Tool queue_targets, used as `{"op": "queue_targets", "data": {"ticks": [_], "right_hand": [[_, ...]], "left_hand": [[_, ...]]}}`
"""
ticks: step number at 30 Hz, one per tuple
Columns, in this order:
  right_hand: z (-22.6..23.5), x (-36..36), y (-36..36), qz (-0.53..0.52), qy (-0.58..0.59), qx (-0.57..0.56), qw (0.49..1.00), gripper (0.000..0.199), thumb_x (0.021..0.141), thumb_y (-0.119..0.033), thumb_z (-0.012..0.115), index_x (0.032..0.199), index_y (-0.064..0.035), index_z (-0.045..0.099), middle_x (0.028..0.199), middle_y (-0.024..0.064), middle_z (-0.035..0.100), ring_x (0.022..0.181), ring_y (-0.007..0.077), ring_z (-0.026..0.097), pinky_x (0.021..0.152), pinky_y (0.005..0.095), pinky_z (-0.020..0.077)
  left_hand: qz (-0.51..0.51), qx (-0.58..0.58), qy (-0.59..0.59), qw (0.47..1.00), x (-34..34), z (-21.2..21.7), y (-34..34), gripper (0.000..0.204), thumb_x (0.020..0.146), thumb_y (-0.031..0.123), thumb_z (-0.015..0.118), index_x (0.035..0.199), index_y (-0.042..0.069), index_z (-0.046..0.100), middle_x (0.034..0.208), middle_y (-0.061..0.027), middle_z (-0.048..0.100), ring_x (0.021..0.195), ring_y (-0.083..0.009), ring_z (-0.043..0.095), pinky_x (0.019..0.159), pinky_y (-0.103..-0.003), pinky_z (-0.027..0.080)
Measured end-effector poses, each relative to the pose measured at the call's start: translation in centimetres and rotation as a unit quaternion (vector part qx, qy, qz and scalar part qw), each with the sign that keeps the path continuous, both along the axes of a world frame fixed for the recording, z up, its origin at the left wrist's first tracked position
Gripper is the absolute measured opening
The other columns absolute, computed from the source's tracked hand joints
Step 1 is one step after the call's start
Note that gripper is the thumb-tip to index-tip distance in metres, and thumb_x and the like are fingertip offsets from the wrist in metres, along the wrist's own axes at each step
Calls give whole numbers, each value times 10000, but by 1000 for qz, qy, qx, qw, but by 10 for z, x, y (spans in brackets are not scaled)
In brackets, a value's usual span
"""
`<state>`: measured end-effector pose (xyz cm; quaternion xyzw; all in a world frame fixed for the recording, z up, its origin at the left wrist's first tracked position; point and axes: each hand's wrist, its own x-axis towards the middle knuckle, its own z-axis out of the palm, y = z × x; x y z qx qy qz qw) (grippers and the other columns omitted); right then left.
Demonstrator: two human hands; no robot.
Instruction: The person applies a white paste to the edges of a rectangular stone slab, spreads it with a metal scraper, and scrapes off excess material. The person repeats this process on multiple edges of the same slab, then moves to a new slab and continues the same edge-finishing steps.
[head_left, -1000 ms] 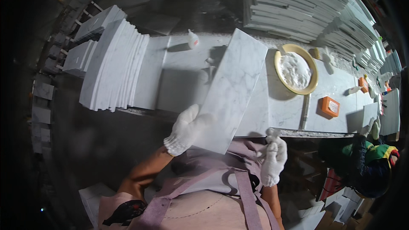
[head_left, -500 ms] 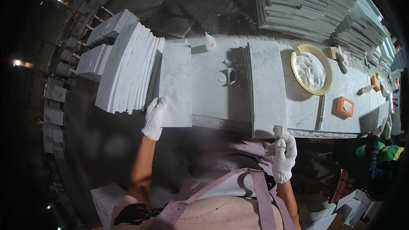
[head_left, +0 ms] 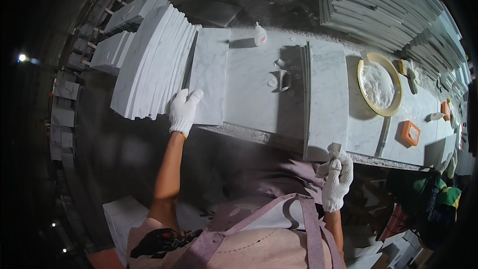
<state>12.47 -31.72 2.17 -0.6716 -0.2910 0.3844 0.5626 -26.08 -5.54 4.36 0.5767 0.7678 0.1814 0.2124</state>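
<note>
My left hand (head_left: pixel 183 111), in a white knit glove, grips the left edge of a pale grey-veined marble tile (head_left: pixel 210 77). Its thumb lies on the face and its fingers are on the stack side. That tile rests against a row of upright marble tiles (head_left: pixel 149 62). My right hand (head_left: pixel 337 179), also gloved, is closed around a small flat grey piece (head_left: pixel 335 148), perhaps a scraper; most of it is hidden in the fingers. Just beyond this hand, another marble tile (head_left: pixel 328 94) leans in front of a few more on the bench.
On the marble-topped bench (head_left: pixel 249 89) are a white squeeze bottle (head_left: pixel 260 35), a small scraper-like tool (head_left: pixel 284 80), a yellow-rimmed bowl (head_left: pixel 362 87) of white paste, an orange box (head_left: pixel 411 133) and a brush (head_left: pixel 408 74). Tall tile stacks (head_left: pixel 383 7) stand behind. A person in green (head_left: pixel 438 194) is at right.
My left hand has pushed its tile away from me, toward the row, so its near edge now lies closer to the bench edge. My right hand keeps its piece. The view has shifted slightly.
</note>
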Motion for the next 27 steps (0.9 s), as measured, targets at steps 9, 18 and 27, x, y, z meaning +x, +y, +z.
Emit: {"op": "queue_targets", "data": {"ticks": [9, 18, 27], "right_hand": [[-3, 8, -2, -5, 17, 13, 1000, 365, 1098, -289, 595, 1298, 10, 659, 1252, 141, 725, 1011, 173, 685, 913, 323, 546], [-3, 11, -9, -13, -133, 88, 987, 335, 1135, -312, 529, 1270, -20, 623, 715, 36, 686, 554, 89, 598, 593, 258, 498], [-13, 5, -13, -12, -88, 54, 995, 350, 1126, -311, 546, 1274, -10, 646, 926, 68, 702, 760, 129, 626, 714, 290, 500]], "left_hand": [[-152, 226, 255, 928, 39, 10, -21, 582, 852, 434, 826, 1335, 147, 671, 1515, -94, 544, 1330, -369, 560, 1097, -496, 484], [-270, 221, 263, 900, 76, -31, 25, 504, 941, 330, 689, 1410, 153, 642, 1519, -170, 516, 1456, -415, 397, 1232, -563, 308], [-305, 189, 300, 884, 51, -32, 59, 442, 919, 204, 621, 1358, 163, 653, 1428, -143, 564, 1421, -343, 455, 1245, -547, 300]]}}
